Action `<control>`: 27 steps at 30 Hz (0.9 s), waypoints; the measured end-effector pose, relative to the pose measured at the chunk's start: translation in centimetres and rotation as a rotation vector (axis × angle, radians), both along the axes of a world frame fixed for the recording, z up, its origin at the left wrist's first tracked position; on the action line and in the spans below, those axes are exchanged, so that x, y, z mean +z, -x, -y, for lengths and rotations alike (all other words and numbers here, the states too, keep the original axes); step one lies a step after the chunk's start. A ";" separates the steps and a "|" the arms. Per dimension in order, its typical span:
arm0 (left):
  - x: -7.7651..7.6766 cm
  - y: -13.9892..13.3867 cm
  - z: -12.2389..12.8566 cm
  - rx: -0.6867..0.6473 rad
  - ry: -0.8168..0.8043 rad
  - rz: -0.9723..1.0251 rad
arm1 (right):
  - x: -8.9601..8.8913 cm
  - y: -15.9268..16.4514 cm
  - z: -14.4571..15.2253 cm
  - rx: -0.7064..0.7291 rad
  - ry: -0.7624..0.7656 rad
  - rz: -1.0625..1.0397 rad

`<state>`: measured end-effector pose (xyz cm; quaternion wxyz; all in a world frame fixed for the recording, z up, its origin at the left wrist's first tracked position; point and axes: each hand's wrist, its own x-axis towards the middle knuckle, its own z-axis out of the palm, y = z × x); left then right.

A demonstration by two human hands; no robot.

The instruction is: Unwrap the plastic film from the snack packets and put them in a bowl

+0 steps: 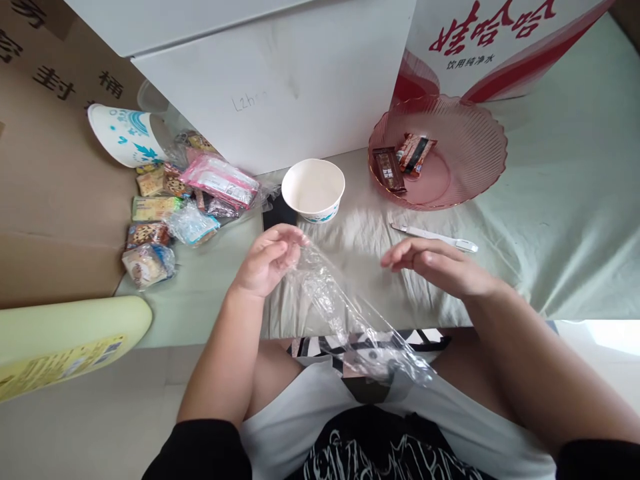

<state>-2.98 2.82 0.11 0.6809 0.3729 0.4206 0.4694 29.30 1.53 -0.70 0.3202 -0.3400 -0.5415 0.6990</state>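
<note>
Pinched in my left hand point(270, 259) is one end of a clear plastic bag point(345, 307), which hangs slantwise down toward my lap. My right hand point(425, 261) hovers to the right of the bag, its fingers stretched out and nothing in them. Just beyond my left hand a white paper bowl point(313, 190) with a blue pattern stands upright. Near my right hand lies a white utility knife point(435, 237). Behind the knife sits a pink ribbed bowl point(445, 187) holding a dark brown wrapped bar point(389, 169) and an orange-brown snack packet point(416, 155).
Several wrapped snacks point(150, 208) and a pink-edged packet point(220, 179) lie at the left beside a tipped stack of paper bowls point(127, 137). A white box point(280, 87) and a red-and-white carton point(480, 53) stand behind. A cardboard box point(55, 180) and a yellow-green container point(75, 327) are at left.
</note>
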 end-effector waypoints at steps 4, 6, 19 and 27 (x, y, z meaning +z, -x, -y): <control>-0.2 -1.5 0.4 -0.231 0.040 -0.094 | -0.8 2.8 0.9 0.169 0.089 -0.080; -0.2 -1.9 0.5 -0.275 0.031 -0.133 | -0.7 3.6 1.3 0.282 0.121 -0.038; -0.8 -5.2 0.3 0.192 0.334 0.292 | -1.5 4.7 1.2 -0.191 0.199 -0.075; -2.1 -6.1 1.4 -0.123 0.516 0.448 | -0.4 4.2 1.1 -0.402 0.193 -0.163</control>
